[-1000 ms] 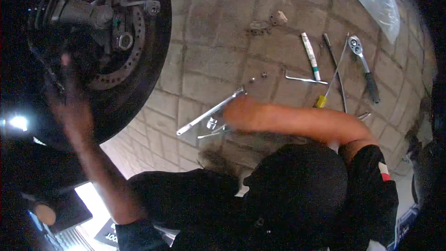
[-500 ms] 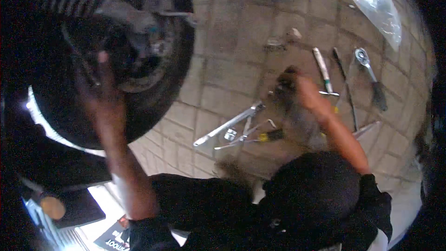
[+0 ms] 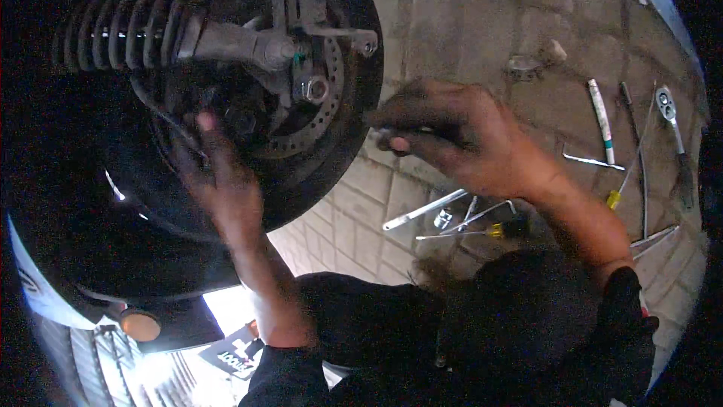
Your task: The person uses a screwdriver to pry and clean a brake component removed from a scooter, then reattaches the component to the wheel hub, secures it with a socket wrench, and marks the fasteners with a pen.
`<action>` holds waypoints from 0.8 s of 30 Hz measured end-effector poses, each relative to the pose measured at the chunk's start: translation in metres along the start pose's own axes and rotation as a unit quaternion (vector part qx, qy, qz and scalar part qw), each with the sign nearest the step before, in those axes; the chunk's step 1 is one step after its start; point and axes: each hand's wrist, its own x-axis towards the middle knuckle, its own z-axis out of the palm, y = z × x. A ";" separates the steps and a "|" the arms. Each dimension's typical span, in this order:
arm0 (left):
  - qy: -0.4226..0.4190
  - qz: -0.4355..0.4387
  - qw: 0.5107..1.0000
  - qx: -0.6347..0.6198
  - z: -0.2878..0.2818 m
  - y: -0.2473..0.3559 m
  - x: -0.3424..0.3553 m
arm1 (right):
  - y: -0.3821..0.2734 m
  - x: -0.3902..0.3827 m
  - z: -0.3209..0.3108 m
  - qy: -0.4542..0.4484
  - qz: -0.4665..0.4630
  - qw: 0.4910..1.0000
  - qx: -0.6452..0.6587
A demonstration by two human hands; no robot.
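Note:
My left hand [image 3: 230, 185] reaches into the dark wheel assembly, thumb up. It is beside a thin curved rod or hose [image 3: 162, 109] and below the drilled brake disc [image 3: 327, 117]. Its other fingers are lost in shadow, so their grip cannot be made out. My right hand [image 3: 474, 136] hovers just right of the tyre [image 3: 354, 166], thumb and fingertips pinched together. A small pale glint shows at those fingertips, too small to name. Above the left hand are a coil spring [image 3: 124, 30] and a hex nut [image 3: 309, 91] on a bracket by the disc.
On the paving [image 3: 467, 23] lie a long wrench [image 3: 423, 210], a socket [image 3: 443, 217], a yellow-collared screwdriver [image 3: 493, 231], a hex key [image 3: 595, 161], a white marker-like stick [image 3: 600, 117] and a ratchet [image 3: 667, 109]. An orange lens [image 3: 141, 325] sits at lower left.
My right hand has moved from over the tools on the paving, up and left to the tyre's edge. The view has shifted left; my left hand stays at the wheel.

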 end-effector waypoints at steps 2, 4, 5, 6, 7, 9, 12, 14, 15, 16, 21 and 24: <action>-0.009 -0.145 0.983 -0.115 0.001 0.001 -0.002 | -0.012 0.018 0.014 0.024 0.001 0.996 0.085; 0.056 0.118 0.981 0.140 0.002 -0.014 -0.007 | -0.022 0.031 0.023 0.054 0.005 0.987 0.149; 0.056 0.119 0.982 0.139 0.004 -0.009 -0.006 | -0.020 0.040 0.022 0.110 -0.082 0.989 0.051; 0.057 0.008 0.998 -0.002 0.007 0.005 -0.003 | -0.017 0.048 0.027 0.134 -0.125 0.983 0.005; 0.055 -0.047 0.995 -0.070 0.006 0.012 0.001 | -0.017 0.055 0.032 0.161 -0.167 0.972 -0.041; 0.062 -0.121 0.974 -0.184 0.003 0.022 0.006 | -0.022 0.065 0.042 0.236 -0.263 0.933 -0.065; 0.067 -0.170 0.951 -0.249 0.001 0.027 0.005 | -0.032 0.069 0.043 0.237 -0.264 0.911 -0.212; 0.070 -0.202 0.939 -0.269 -0.001 0.024 0.004 | -0.021 0.072 0.053 0.206 -0.264 0.915 -0.223; 0.061 -0.152 0.961 -0.221 -0.003 0.021 0.006 | -0.020 0.074 0.054 0.192 -0.264 0.916 -0.234; 0.058 -0.127 0.970 -0.197 -0.002 0.017 0.006 | -0.016 0.078 0.057 0.176 -0.264 0.917 -0.241; 0.080 0.019 0.996 -0.028 0.002 -0.003 0.004 | -0.012 0.093 0.065 0.260 -0.283 0.852 -0.355; 0.075 0.016 0.995 -0.062 0.000 0.011 0.007 | -0.013 0.101 0.075 0.265 -0.229 0.865 -0.359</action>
